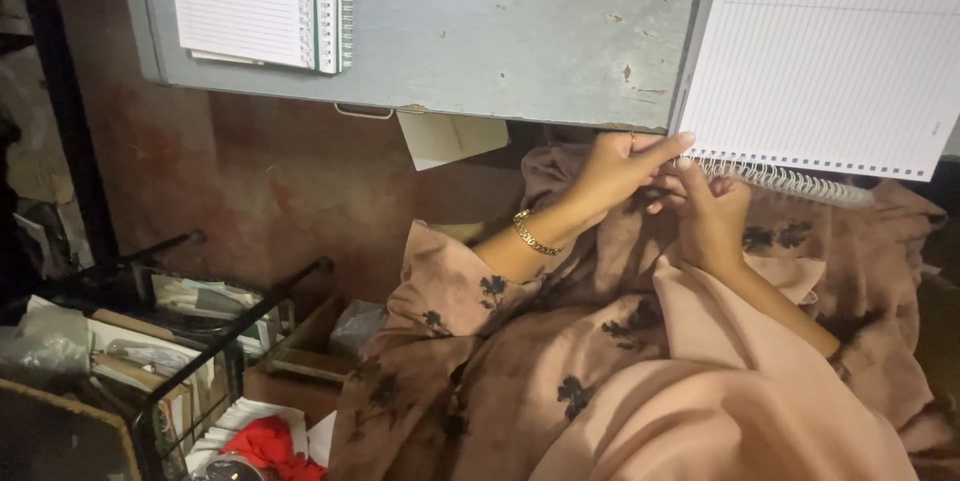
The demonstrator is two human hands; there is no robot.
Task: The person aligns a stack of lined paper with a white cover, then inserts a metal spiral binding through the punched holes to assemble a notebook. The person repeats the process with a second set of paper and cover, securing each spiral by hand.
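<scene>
A block of lined white pages (825, 71), punched along the near edge, lying at the right end of the grey metal counter (500, 31) and hanging a little over its near rim. Along that edge a white wire spiral (780, 179), only partly threaded into the holes. Probably light as a whole, but floppy: loose sheets likely to slide apart unless pinched flat close to the punched edge. Spiral likely springy and easy to bend out of shape, so best taken near its end, between fingertips, not squeezed. Left hand (615, 171), with a gold bracelet (533, 234), grasping the corner of the pages, thumb on top. Right hand (710, 216) pinching the left end of the spiral from below. Further left, at the far edge, a finished spiral notebook (260, 1). Below the counter a pink flowered garment (620, 361); at near left a black wire rack (200, 341) with papers.
</scene>
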